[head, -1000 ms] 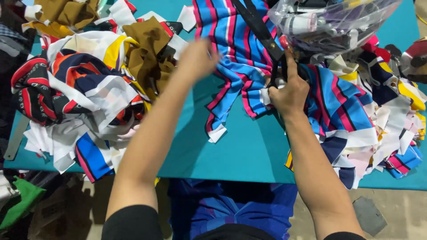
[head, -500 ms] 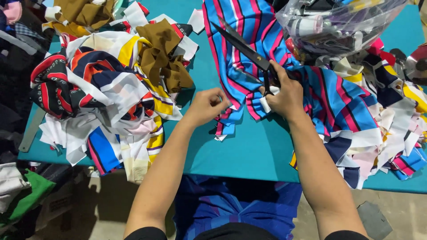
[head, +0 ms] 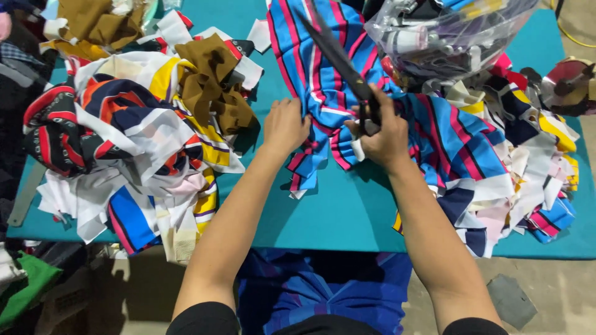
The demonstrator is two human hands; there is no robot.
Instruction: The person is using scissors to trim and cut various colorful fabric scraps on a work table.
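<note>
Gripping black fabric shears (head: 338, 56) in a closed right hand (head: 385, 139), a person bunches blue, pink and white striped cloth (head: 323, 93) in the left hand (head: 285, 124) on a teal table (head: 347, 211); scrap heaps flank both sides, a clear plastic bag (head: 447, 31) beyond.

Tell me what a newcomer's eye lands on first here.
First, the long black scissors in the right hand, blades pointing up over the blue fabric with pink stripes at centre; the left hand holds that cloth's edge. Next, the big heap of mixed scraps on the left of the teal table, and the clear plastic bag top right.
</note>
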